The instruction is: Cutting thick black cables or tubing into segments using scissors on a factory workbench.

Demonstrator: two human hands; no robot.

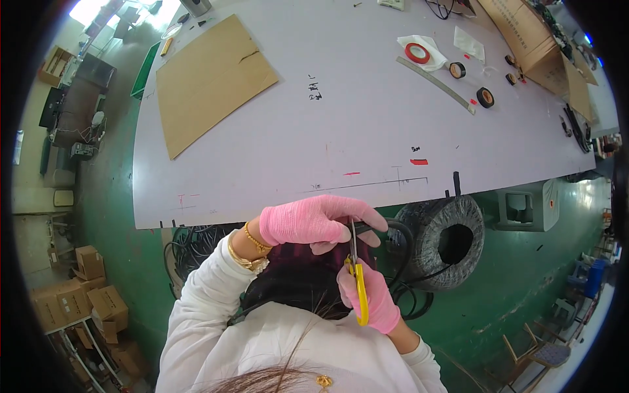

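My left hand (314,221), in a pink glove, is closed at the table's near edge with its fingers bent round a black cable (407,237). The cable leaves these fingers on the right and curves down beside the wrapped coil. Yellow-handled scissors (361,298) are gripped in my right hand (377,298), also pink-gloved, just below. Their metal blades point up, reaching the left fingers where the cable lies. I cannot tell whether the blades touch the cable, as the fingers partly hide it.
On the white table (282,144) lie a cardboard sheet (209,82), a metal ruler (436,84), a red tape roll (417,53) and several black tape rolls (485,97). Below its edge stand a plastic-wrapped cable coil (426,262) and a grey stool (527,206). Cartons (72,295) are stacked at left.
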